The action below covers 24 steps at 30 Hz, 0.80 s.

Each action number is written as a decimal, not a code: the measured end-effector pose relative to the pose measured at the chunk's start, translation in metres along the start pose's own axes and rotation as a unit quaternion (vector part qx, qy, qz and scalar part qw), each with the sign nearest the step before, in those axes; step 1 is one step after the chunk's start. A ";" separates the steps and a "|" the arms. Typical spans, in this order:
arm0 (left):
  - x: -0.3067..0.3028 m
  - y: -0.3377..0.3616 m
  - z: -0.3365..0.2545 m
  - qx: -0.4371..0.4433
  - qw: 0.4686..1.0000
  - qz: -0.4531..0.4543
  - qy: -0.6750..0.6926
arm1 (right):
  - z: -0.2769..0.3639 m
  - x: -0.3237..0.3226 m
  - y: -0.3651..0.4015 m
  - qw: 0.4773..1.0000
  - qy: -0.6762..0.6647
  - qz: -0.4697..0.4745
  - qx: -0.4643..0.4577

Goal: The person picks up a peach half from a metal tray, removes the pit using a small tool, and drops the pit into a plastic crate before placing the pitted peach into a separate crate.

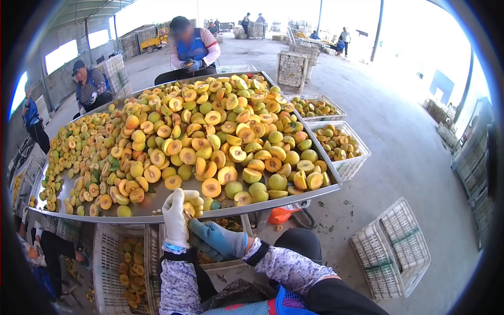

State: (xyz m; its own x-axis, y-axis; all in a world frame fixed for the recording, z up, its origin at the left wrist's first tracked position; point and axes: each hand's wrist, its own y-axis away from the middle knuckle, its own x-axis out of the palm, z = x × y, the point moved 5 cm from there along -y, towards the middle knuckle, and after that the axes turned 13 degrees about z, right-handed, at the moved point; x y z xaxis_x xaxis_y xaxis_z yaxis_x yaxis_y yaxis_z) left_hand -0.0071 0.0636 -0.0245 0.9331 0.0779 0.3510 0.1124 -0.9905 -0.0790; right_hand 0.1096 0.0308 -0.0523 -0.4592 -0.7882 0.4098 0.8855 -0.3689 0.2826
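Observation:
My left hand (179, 216), in a white glove, is raised at the near edge of the metal table and closed around a yellow peach half (189, 210). Just below and right of it, my right hand (218, 239) wears a blue-grey glove, its fingers curled and its thumb side close against the fruit. Whatever the right hand grips is hidden. Halved and whole-looking peaches (210, 131) are heaped across the table (273, 203) in front of me, several cut faces showing brown pits or hollows.
Crates of fruit stand at the table's right side (354, 167) and below its near edge (107, 257). White crates (391, 249) stand on the floor at right. A co-worker (191, 50) sits across the table; another (90, 86) is at far left. An orange object (283, 214) lies beneath.

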 end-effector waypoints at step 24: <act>0.013 0.001 -0.007 -0.042 0.993 0.109 0.005 | -0.002 0.002 0.008 0.997 -0.061 0.050 0.020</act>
State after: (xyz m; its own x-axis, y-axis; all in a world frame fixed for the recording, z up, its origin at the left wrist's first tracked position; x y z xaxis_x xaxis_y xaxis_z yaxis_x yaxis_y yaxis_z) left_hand 0.0026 0.0628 -0.0134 0.9287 -0.1405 0.3432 -0.1216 -0.9896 -0.0763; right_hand 0.1159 0.0251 -0.0503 -0.3771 -0.7534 0.5387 0.9244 -0.2703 0.2692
